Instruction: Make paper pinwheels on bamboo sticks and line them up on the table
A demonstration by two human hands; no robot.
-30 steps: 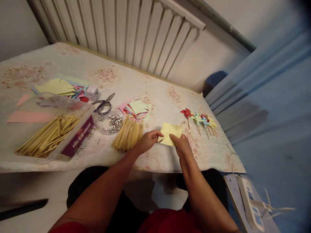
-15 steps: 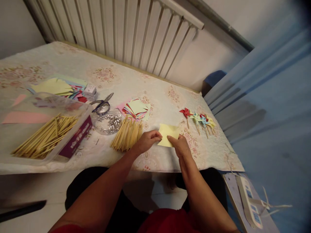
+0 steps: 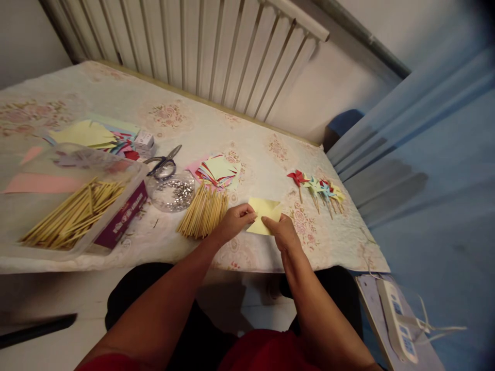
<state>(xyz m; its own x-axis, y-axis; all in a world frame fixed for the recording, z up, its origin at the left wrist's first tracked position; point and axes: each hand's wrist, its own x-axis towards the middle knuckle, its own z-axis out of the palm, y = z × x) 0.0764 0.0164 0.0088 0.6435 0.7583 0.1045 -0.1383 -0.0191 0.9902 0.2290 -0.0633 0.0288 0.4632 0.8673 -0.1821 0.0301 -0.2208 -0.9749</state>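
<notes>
A square of yellow paper (image 3: 263,207) with a slit near its upper right corner is held above the table's front part. My left hand (image 3: 237,219) pinches its left edge between thumb and fingers. From the right, my right hand (image 3: 283,229) grips it, thumb on top and fingers hidden underneath. Just left of my left hand lies a bundle of thin wooden sticks (image 3: 203,211). Behind the sticks sits a stack of coloured paper squares (image 3: 217,171). A round clear dish of shiny metal pins (image 3: 172,194) stands beside the sticks.
Scissors (image 3: 164,165) lie behind the dish. At left stands a clear plastic box (image 3: 127,211) with more sticks, and coloured paper sheets (image 3: 87,135) behind it. Several finished paper pinwheels (image 3: 315,188) rest at right. A power strip (image 3: 398,322) sits low beside the blue curtain (image 3: 433,170).
The yellow paper has shifted slightly left together with both hands, and a slit now shows near its upper right corner. Both hands keep their hold.
</notes>
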